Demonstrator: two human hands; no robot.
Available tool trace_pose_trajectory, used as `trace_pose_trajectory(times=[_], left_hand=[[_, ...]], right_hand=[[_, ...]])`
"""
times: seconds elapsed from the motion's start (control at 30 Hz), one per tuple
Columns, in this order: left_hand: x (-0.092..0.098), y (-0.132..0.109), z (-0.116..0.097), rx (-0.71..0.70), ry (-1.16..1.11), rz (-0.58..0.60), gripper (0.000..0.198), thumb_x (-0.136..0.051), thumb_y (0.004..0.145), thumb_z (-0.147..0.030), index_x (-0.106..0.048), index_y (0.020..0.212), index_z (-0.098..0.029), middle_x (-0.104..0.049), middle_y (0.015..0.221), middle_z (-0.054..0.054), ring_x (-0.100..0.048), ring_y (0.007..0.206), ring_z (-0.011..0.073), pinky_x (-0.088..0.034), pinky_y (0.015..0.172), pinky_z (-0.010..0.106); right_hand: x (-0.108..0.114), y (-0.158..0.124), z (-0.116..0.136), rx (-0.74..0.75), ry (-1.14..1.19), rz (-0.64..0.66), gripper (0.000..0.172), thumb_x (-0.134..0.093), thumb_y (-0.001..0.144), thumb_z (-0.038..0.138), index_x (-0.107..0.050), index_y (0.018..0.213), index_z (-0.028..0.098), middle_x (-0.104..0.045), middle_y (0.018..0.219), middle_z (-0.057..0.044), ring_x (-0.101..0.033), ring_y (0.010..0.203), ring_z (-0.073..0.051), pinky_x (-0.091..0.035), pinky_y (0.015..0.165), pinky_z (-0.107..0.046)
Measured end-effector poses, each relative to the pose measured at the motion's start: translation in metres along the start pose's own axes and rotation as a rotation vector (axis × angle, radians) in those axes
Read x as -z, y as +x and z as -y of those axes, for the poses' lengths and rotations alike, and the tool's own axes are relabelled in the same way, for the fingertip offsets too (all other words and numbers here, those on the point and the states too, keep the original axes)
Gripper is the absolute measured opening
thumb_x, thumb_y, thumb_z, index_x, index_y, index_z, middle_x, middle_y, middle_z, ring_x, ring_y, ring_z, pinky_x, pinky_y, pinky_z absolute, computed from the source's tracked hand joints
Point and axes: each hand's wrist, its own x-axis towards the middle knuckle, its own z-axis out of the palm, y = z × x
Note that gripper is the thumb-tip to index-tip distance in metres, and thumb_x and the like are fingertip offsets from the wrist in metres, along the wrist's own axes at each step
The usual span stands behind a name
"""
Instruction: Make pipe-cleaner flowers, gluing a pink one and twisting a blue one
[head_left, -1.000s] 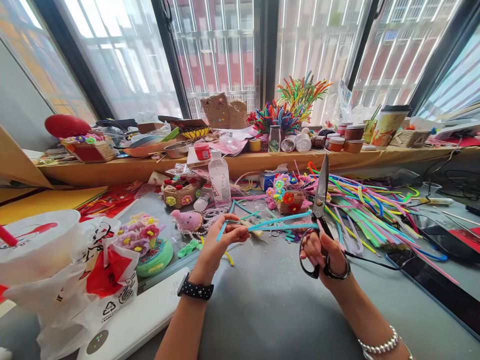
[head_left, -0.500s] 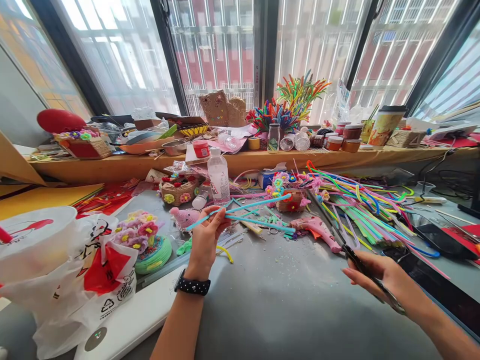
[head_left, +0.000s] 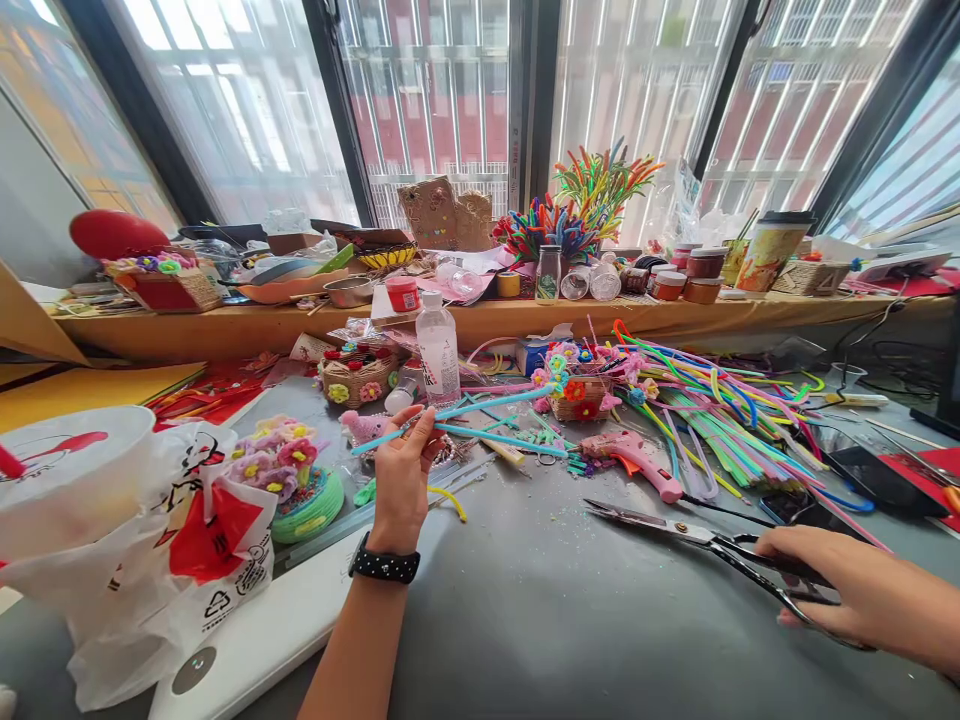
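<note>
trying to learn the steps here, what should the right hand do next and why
Probably lift the right hand clear of the long silver-bladed, black-handled scissors: they appear to rest on the smooth grey tabletop, and the left hand alone holds the slender light-blue pipe cleaners, whose ends spread apart.

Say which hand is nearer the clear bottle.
Left. The left hand is just camera-side of the clear bottle, slightly left; the right hand is well to its right, closer to the camera, at the scissors.

Glue gun (head_left: 639, 458) just behind scissors (head_left: 681, 527)
</note>
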Motion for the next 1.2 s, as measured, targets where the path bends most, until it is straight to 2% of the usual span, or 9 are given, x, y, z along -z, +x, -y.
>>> trace_pose_trajectory(times=[0.07, 0.2, 0.33, 0.47, 0.6, 0.77, 0.97, 1.07, 1.2], left_hand=[[-0.001, 0.0, 0.0, 0.003, 0.001, 0.004, 0.031, -0.067, 0.058, -0.02, -0.049, 0.084, -0.016, -0.059, 0.06, -0.005, -0.055, 0.051, 0.0051, -0.044, 0.048, 0.014], [-0.001, -0.001, 0.0, 0.005, -0.006, 0.009, 0.032, -0.067, 0.058, -0.019, -0.05, 0.084, -0.016, -0.059, 0.057, -0.005, -0.056, 0.05, 0.0057, -0.044, 0.048, 0.014], [-0.001, -0.001, 0.001, 0.013, -0.013, 0.033, 0.032, -0.067, 0.058, -0.018, -0.049, 0.085, -0.016, -0.059, 0.059, -0.004, -0.056, 0.051, 0.0058, -0.045, 0.049, 0.014], [-0.002, -0.003, 0.001, 0.033, 0.031, 0.097, 0.032, -0.066, 0.059, -0.019, -0.048, 0.085, -0.016, -0.059, 0.062, -0.004, -0.056, 0.051, 0.0055, -0.045, 0.051, 0.015], [-0.004, -0.007, 0.003, 0.055, 0.152, 0.197, 0.032, -0.065, 0.061, -0.023, -0.047, 0.086, -0.016, -0.059, 0.062, -0.003, -0.056, 0.053, 0.007, -0.046, 0.053, 0.018], [-0.004, -0.01, 0.005, 0.091, 0.255, 0.323, 0.026, -0.065, 0.061, -0.029, -0.051, 0.08, -0.017, -0.059, 0.063, -0.003, -0.057, 0.057, 0.0089, -0.046, 0.057, 0.021], [-0.002, -0.009, -0.001, 0.011, 0.133, 0.299, 0.022, -0.053, 0.07, -0.039, -0.055, 0.073, -0.017, -0.058, 0.06, -0.001, -0.054, 0.055, 0.0093, -0.044, 0.054, 0.02], [-0.005, -0.015, -0.01, -0.017, 0.088, 0.402, 0.014, -0.054, 0.071, -0.031, -0.054, 0.069, -0.017, -0.056, 0.061, -0.001, -0.051, 0.054, 0.0084, -0.042, 0.053, 0.02], [-0.01, -0.027, -0.02, -0.003, 0.304, 0.595, 0.01, -0.06, 0.067, -0.026, -0.058, 0.073, -0.018, -0.059, 0.067, 0.001, -0.052, 0.06, 0.0108, -0.042, 0.058, 0.021]], right_hand=[[0.012, 0.004, 0.001, -0.022, -0.075, 0.214, 0.019, -0.067, 0.054, 0.038, -0.065, 0.07, 0.028, -0.065, 0.072, -0.005, -0.06, 0.063, -0.021, -0.047, 0.053, -0.028], [0.018, 0.021, 0.034, -0.044, -0.074, 0.169, 0.022, -0.058, 0.066, 0.042, -0.063, 0.075, 0.024, -0.062, 0.077, -0.009, -0.058, 0.069, -0.022, -0.045, 0.061, -0.034], [-0.026, 0.051, 0.094, 0.03, 0.371, 0.113, 0.028, -0.061, 0.066, 0.034, -0.058, 0.091, 0.022, -0.061, 0.072, -0.004, -0.057, 0.064, -0.018, -0.047, 0.062, -0.033], [-0.076, 0.09, 0.158, 0.117, 0.982, 0.04, 0.055, -0.065, 0.064, 0.025, -0.043, 0.114, 0.025, -0.056, 0.073, 0.001, -0.055, 0.066, -0.014, -0.047, 0.061, -0.028], [-0.093, 0.118, 0.193, 0.159, 1.371, -0.068, 0.044, -0.064, 0.065, 0.025, -0.05, 0.107, 0.026, -0.053, 0.069, 0.004, -0.051, 0.059, -0.008, -0.044, 0.058, -0.023], [-0.092, 0.125, 0.187, 0.092, 1.501, -0.138, 0.011, -0.061, 0.069, 0.027, -0.064, 0.075, 0.019, -0.055, 0.059, 0.003, -0.049, 0.054, -0.007, -0.043, 0.053, -0.021], [-0.088, 0.123, 0.157, -0.207, 1.755, -0.337, 0.014, -0.067, 0.061, 0.029, -0.066, 0.071, 0.019, -0.058, 0.057, 0.004, -0.051, 0.052, -0.005, -0.045, 0.049, -0.016], [-0.089, 0.124, 0.15, -0.259, 1.837, -0.364, 0.016, -0.068, 0.061, 0.029, -0.066, 0.072, 0.018, -0.058, 0.056, 0.004, -0.051, 0.051, -0.004, -0.045, 0.047, -0.013], [-0.092, 0.125, 0.151, -0.251, 1.863, -0.329, 0.015, -0.066, 0.064, 0.029, -0.065, 0.072, 0.017, -0.058, 0.056, 0.004, -0.051, 0.051, -0.004, -0.045, 0.047, -0.013]])
